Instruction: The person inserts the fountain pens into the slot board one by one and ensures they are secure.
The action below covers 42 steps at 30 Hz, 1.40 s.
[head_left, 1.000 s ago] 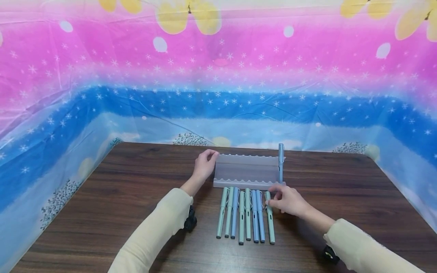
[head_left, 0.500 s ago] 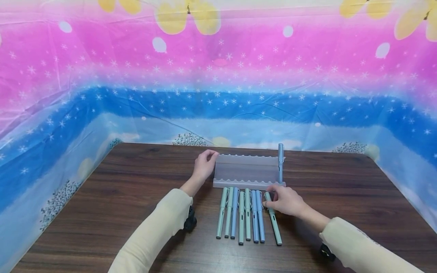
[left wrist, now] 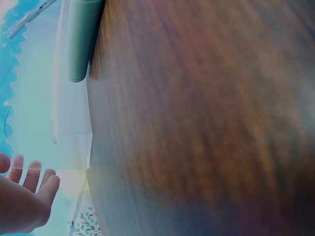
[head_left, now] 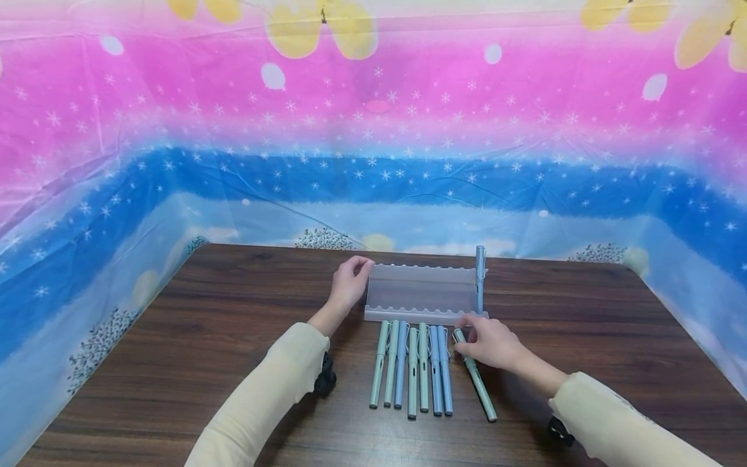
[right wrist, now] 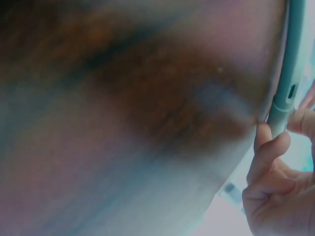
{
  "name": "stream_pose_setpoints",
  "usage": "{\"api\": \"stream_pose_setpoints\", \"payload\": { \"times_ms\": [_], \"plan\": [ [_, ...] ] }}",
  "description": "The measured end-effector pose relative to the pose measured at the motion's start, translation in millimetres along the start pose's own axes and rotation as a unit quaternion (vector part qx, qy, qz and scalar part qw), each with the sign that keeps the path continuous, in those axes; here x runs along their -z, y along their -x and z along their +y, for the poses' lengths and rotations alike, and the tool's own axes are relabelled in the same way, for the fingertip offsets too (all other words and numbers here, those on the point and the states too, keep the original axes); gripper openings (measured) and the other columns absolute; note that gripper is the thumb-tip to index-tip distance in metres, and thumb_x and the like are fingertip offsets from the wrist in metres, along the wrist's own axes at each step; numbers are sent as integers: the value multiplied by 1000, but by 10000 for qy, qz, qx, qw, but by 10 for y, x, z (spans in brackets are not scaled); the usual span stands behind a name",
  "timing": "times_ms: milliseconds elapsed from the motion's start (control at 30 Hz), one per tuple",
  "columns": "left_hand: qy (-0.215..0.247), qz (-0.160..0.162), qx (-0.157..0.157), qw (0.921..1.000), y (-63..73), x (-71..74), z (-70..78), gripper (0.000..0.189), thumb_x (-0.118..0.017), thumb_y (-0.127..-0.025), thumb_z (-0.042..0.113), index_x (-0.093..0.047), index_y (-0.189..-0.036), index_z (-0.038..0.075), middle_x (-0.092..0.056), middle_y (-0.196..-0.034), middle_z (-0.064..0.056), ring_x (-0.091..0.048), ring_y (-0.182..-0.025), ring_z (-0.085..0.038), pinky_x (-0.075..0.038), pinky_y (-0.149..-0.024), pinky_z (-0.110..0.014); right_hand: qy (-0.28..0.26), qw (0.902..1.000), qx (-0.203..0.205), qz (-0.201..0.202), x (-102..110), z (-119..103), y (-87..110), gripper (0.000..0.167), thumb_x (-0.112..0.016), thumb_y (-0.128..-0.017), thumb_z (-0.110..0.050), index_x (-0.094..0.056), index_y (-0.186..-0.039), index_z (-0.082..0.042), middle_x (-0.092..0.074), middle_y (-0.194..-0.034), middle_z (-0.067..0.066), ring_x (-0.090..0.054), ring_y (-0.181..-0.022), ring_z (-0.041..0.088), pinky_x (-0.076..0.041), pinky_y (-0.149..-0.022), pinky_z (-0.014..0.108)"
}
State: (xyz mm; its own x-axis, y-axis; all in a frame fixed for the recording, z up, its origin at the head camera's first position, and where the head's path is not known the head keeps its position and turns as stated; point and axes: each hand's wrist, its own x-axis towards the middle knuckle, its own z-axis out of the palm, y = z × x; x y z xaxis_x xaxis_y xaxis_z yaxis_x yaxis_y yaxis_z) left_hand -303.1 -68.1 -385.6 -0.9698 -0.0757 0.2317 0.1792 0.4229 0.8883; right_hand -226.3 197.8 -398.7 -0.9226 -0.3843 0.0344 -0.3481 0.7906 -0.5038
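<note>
A clear pen rack [head_left: 420,285] with scalloped edges stands on the table, one blue pen [head_left: 480,279] upright in its far right slot. My left hand [head_left: 350,285] pinches the rack's upper left corner; in the left wrist view its fingers [left wrist: 33,177] show through the clear plastic. With thumb and fingers, my right hand [head_left: 493,342] pinches a green pen [head_left: 481,389] near its cap end, in front of the rack's right end. That pen slants, its far end pointing to the front right. The right wrist view shows the fingertips around the green pen [right wrist: 290,83].
In front of the rack lie several green and blue pens side by side, among them a green pen [head_left: 413,373] and a blue pen [head_left: 446,373]. The brown wooden table [head_left: 233,305] is backed by a patterned pink and blue cloth [head_left: 373,162].
The green pen in my right hand has swung from nearly parallel with the row to a slant, its lower end moving right, away from the other pens. My left hand has stayed at the rack.
</note>
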Motion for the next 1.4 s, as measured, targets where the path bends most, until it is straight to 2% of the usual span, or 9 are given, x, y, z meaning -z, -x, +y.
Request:
{"api": "stream_pose_setpoints", "payload": {
  "times_ms": [233, 367, 567, 767, 867, 967, 1167, 1400],
  "plan": [
    [-53, 74, 4, 10000, -4, -4, 2, 22, -51, -90, 20, -61, -98, 3, -61, -96, -10, -54, -91, -23, -41, -82, -35, -526, 9967, 556, -257, 118, 48, -15, 31, -61, -82, -13, -52, -110, -1, -53, -66, -4, -46, -49, 11, -39, -45, 28],
    [-80, 85, 2, 9999, -2, -2, 3, 22, -51, -90, 21, -62, -98, 3, -61, -96, -10, -54, -91, -23, -41, -82, -36, -900, 9933, 646, -320, 186, 49, -24, 34, -60, -84, -16, -50, -113, -2, -55, -69, -3, -48, -50, 12, -42, -45, 28],
    [-59, 82, -4, 9999, -3, -8, -2, 22, -51, -90, 21, -62, -98, 3, -61, -97, -10, -54, -91, -23, -40, -82, -36, -1144, 9896, 817, -315, 276, 36, -27, 36, -60, -85, -20, -48, -116, -5, -58, -74, -2, -49, -53, 14, -43, -46, 28],
    [2, 50, 28, 10000, -5, -8, -4, 22, -51, -90, 21, -61, -98, 3, -61, -96, -10, -54, -90, -23, -41, -81, -36, -1361, 9871, 827, -177, 446, -148, 34, 35, -59, -85, -11, -46, -117, -5, -60, -78, 4, -52, -59, 23, -43, -48, 29],
    [38, 29, 23, 10000, -6, -5, -6, 22, -51, -90, 21, -61, -98, 3, -61, -96, -10, -54, -89, -23, -42, -80, -36, -1563, 9845, 784, -155, 548, -246, 54, 35, -58, -85, -6, -45, -117, -3, -60, -79, 9, -52, -57, 29, -45, -47, 34],
    [80, 1, 48, 10000, -5, -2, -6, 22, -50, -90, 21, -61, -99, 3, -60, -95, -10, -54, -88, -23, -42, -80, -36, -1613, 9838, 782, -88, 584, -207, 15, 35, -58, -86, -9, -45, -118, -4, -60, -79, 8, -52, -54, 25, -45, -46, 36],
    [44, 0, 67, 10000, -11, -1, -7, 22, -50, -90, 21, -61, -99, 3, -60, -95, -9, -54, -89, -23, -42, -80, -35, -1632, 9823, 907, 154, 596, -16, -116, 38, -60, -85, -19, -45, -119, -12, -61, -80, 4, -53, -53, 28, -46, -47, 39],
    [-76, 32, 19, 10000, -9, 0, -9, 23, -51, -90, 21, -61, -99, 3, -61, -96, -10, -54, -90, -23, -41, -81, -36, -1447, 9847, 882, 406, 701, -9, -198, 39, -61, -84, -24, -46, -119, -16, -61, -81, 3, -52, -53, 26, -46, -46, 38]
  ]
}}
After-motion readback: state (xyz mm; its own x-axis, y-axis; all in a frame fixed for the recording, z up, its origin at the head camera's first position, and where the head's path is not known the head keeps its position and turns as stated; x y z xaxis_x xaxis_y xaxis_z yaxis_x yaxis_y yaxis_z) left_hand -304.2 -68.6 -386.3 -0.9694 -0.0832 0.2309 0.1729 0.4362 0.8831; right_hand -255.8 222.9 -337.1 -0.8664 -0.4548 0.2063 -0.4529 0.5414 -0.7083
